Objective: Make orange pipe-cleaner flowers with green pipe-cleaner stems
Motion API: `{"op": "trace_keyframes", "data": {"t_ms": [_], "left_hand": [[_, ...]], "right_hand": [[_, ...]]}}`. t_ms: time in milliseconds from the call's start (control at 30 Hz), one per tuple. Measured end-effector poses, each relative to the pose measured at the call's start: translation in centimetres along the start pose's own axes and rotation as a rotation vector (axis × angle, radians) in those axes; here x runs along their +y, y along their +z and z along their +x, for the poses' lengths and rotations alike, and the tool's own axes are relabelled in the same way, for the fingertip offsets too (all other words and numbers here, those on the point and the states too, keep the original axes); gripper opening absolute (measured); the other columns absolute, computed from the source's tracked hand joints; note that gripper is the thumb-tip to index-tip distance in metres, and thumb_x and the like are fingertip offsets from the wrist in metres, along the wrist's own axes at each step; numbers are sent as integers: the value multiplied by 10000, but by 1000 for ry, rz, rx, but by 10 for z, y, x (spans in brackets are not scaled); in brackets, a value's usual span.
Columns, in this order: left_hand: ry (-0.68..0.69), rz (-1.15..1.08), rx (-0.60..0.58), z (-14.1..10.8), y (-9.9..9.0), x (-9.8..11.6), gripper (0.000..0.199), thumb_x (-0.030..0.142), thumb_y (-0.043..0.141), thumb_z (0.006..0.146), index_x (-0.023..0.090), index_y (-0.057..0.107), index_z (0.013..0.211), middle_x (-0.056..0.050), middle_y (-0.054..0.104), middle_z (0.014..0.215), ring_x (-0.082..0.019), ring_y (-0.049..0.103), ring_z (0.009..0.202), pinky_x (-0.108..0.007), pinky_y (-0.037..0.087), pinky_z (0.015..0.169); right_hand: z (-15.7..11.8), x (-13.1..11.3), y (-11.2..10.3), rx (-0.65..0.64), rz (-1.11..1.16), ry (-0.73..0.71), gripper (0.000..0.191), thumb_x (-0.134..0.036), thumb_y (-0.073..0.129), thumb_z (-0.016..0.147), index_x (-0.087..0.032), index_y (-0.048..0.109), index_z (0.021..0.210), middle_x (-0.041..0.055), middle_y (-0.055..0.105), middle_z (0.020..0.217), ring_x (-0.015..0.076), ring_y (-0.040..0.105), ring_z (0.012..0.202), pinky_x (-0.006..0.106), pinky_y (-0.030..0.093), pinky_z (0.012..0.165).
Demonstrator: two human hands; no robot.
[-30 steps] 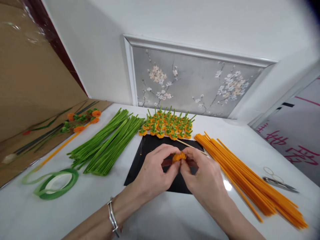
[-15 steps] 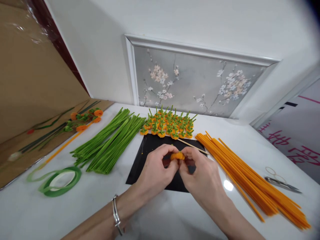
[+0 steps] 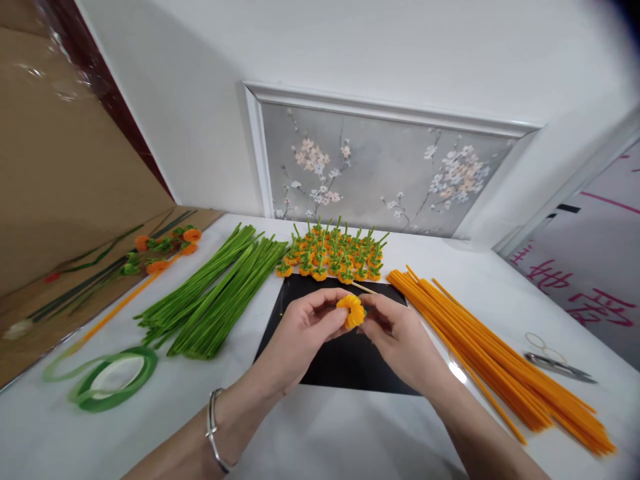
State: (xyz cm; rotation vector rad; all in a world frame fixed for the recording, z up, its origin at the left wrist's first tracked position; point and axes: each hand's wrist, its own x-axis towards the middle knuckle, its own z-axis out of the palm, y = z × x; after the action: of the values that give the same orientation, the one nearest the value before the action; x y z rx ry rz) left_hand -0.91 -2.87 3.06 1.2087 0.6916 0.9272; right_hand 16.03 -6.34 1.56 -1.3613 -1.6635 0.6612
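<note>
An orange pipe-cleaner flower [image 3: 353, 312] is held up above a black mat [image 3: 345, 363], its ruffled face turned toward me. My left hand [image 3: 313, 333] pinches it from the left between thumb and fingers. From the right, my right hand [image 3: 395, 333] closes its fingertips at the flower's edge, where a bit of green shows behind it. Behind the mat stand rows of finished orange flowers [image 3: 333, 253] with green stems pointing up. A thin wooden stick [image 3: 364, 287] lies partly hidden behind my right hand.
Green pipe cleaners [image 3: 215, 300] lie bundled on the left, orange ones [image 3: 480, 347] on the right. A roll of green tape [image 3: 145, 380] sits at front left, scissors [image 3: 560, 367] at far right. Cardboard [image 3: 30, 333] with several orange flowers [image 3: 157, 267] borders the table's left side.
The flower has been turned so its ruffled face now shows toward me. My right hand has shifted slightly outward, and the camera view has moved a little.
</note>
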Motion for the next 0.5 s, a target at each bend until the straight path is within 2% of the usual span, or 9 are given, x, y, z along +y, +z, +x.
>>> {"op": "trace_keyframes", "data": {"t_ms": [100,167,300,500], "left_hand": [[37,52,-52,0,0,1,275,280,677,805,187,642,1061,-49,662,1007,-156,616,901,-280,504,828],[95,148,-66,1,-2,2,353,256,713,765,190,621,1100,-56,653,1050,-175,613,939,-294,498,846],[211,368,-22,3,-5,1,339,207,700,757,192,625,1087,-58,634,1074,-188,599,961,-306,482,855],[268,431,-87,2,-6,-1,189,160,667,766,178,604,944,-25,597,925,-147,556,843,-259,466,762]], "right_hand": [[0,-1,4,53,-34,-56,143,-159,496,861,-193,627,819,-20,615,672,119,579,615,217,453,575],[-1,-2,3,99,-85,-149,156,-151,507,863,-194,622,768,-10,617,695,121,576,634,216,453,595],[-3,-2,3,141,-145,-303,178,-125,496,881,-201,645,821,21,629,801,127,593,705,212,471,648],[-5,0,5,146,-162,-375,218,-116,459,905,-200,657,872,45,614,848,134,597,753,223,482,670]]}}
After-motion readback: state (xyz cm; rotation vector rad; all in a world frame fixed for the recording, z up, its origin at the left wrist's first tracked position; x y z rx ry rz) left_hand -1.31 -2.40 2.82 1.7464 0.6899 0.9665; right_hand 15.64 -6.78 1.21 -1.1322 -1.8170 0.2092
